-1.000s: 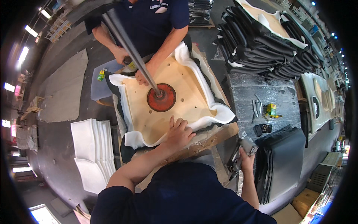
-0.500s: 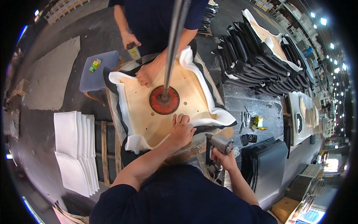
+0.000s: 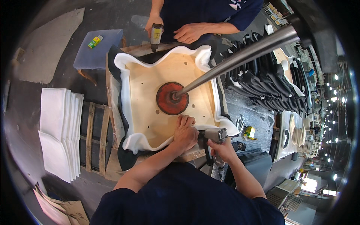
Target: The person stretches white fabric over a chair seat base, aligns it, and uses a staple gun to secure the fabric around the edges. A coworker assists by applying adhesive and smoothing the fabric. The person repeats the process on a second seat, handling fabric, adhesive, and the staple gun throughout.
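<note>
A wooden seat panel (image 3: pixel 150 86) lies in front of me, pressed at its middle by a red round disc (image 3: pixel 165 101) on a metal rod (image 3: pixel 232 62). White padding (image 3: pixel 125 101) curls up around the panel, with a black cover (image 3: pixel 115 67) outside it. At the near edge, my left hand (image 3: pixel 185 134) has its fingers curled over the folded padding and cover, gripping them against the panel. My right hand (image 3: pixel 224 150) holds a staple gun (image 3: pixel 215 135) by its handle, the nose close beside my left hand.
Across the panel a co-worker's hand (image 3: pixel 153 23) holds another staple gun (image 3: pixel 156 35); their other hand (image 3: pixel 187 33) rests near the far edge. A blue stool (image 3: pixel 88 56) and white padding sheets (image 3: pixel 56 112) stand left. Stacked black covers (image 3: pixel 258 75) and a yellow-green box (image 3: pixel 249 132) are right.
My right hand has brought the staple gun up to the near edge beside my left hand. The co-worker's hands have drawn back from the panel. My view has shifted.
</note>
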